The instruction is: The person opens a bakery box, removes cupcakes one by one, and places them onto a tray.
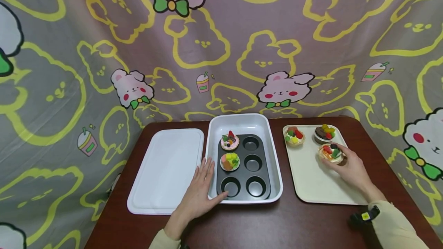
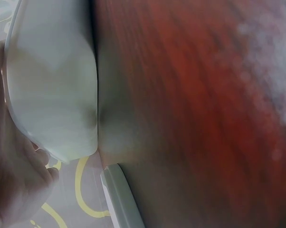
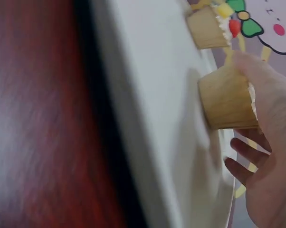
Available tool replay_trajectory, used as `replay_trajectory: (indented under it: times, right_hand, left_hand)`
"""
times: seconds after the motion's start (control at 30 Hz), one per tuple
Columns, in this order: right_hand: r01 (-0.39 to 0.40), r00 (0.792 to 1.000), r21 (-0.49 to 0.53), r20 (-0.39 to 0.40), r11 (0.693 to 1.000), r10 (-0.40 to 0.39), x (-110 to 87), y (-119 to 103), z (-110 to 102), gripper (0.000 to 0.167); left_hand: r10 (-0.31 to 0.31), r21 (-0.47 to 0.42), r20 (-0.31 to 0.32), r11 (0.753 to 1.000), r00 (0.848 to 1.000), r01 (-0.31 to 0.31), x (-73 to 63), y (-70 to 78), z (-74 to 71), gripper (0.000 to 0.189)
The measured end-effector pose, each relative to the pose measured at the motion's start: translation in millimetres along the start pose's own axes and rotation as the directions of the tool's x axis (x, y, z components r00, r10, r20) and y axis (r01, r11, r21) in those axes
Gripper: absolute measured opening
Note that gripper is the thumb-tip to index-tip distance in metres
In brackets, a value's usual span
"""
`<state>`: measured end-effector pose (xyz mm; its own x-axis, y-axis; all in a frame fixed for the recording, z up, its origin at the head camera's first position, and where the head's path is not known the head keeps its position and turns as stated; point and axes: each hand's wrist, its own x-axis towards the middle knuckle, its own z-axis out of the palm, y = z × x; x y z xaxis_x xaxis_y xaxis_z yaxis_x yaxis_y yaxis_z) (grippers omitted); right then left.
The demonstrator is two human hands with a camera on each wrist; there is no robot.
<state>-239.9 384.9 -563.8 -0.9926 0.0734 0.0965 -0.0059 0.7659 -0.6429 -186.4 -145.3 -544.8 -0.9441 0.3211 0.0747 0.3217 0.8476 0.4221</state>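
My right hand (image 1: pixel 351 168) grips a fruit-topped cupcake (image 1: pixel 328 154) over the cream tray (image 1: pixel 311 187); the right wrist view shows the thumb against the pale cup of this cupcake (image 3: pixel 226 99). Two other cupcakes stand at that tray's far end, one in a pale cup (image 1: pixel 294 136) and a chocolate one (image 1: pixel 323 134). With fingers spread and straight, my left hand (image 1: pixel 200 191) rests on the near left rim of a deep white tray (image 1: pixel 275 156). Inside that tray lies a dark muffin tin (image 1: pixel 241 170), holding a pink-topped cupcake (image 1: pixel 230 141) and a fruit-covered one (image 1: pixel 230 161) in its left column.
A flat white tray (image 1: pixel 166 168) lies to the left of the deep one. All the trays are on a dark brown table (image 1: pixel 259 226). A patterned cloth (image 1: pixel 221 49) hangs close behind the table and along both sides.
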Motion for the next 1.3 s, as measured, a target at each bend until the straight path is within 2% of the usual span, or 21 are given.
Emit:
replay_trajectory:
  times: [0.17,0.3,0.53,0.73,0.8,0.9,1.03,1.13,1.2,1.3]
  right_hand:
    - [0.078,0.997,-0.169,0.006,0.983,-0.078,-0.3,5.1,0.4,0.096]
    - [0.122,0.991,-0.238,-0.017,0.964,-0.130,-1.4,8.5,1.1,0.094]
    - [0.147,0.987,-0.274,-0.026,0.951,-0.160,1.0,9.9,-0.4,0.090]
    - [0.158,0.981,-0.231,-0.077,0.960,-0.179,1.7,2.8,-1.1,0.098]
    - [0.185,0.971,-0.205,-0.116,0.961,-0.211,2.4,-4.4,-1.0,0.100]
    - [0.266,0.939,-0.172,-0.176,0.949,-0.295,5.1,-23.1,-0.4,0.096]
    - [0.401,0.878,-0.146,-0.219,0.904,-0.425,10.3,-55.0,5.9,0.090]
    - [0.467,0.849,-0.130,-0.209,0.874,-0.485,13.4,-78.9,14.9,0.088]
    - [0.486,0.850,-0.102,-0.175,0.868,-0.497,13.9,-94.9,21.3,0.086]
    - [0.480,0.872,-0.055,-0.073,0.875,-0.483,14.6,-117.3,31.5,0.082]
  left_hand:
    - [-0.002,0.003,0.001,1.000,1.000,0.002,-0.1,-1.2,0.7,0.111]
    - [-0.004,0.002,0.004,1.000,1.000,0.004,-0.1,-2.0,1.1,0.111]
    - [-0.011,-0.001,0.012,1.000,1.000,0.011,0.0,-1.4,-0.4,0.111]
    - [-0.015,0.001,0.018,1.000,1.000,0.015,0.3,-0.4,-1.8,0.111]
    - [-0.009,0.006,0.016,1.000,1.000,0.009,0.7,-0.4,-2.2,0.111]
    - [-0.003,0.006,0.012,1.000,1.000,0.003,1.3,-0.6,-2.1,0.111]
    - [-0.006,0.013,0.018,1.000,1.000,0.006,1.5,-1.1,-1.3,0.112]
    - [-0.003,0.014,0.017,1.000,1.000,0.003,1.5,-0.9,-0.9,0.112]
    - [0.005,0.014,0.010,1.000,1.000,-0.005,1.1,-0.7,-0.8,0.112]
    - [0.017,0.011,-0.008,1.000,1.000,-0.017,0.7,-0.9,0.4,0.111]
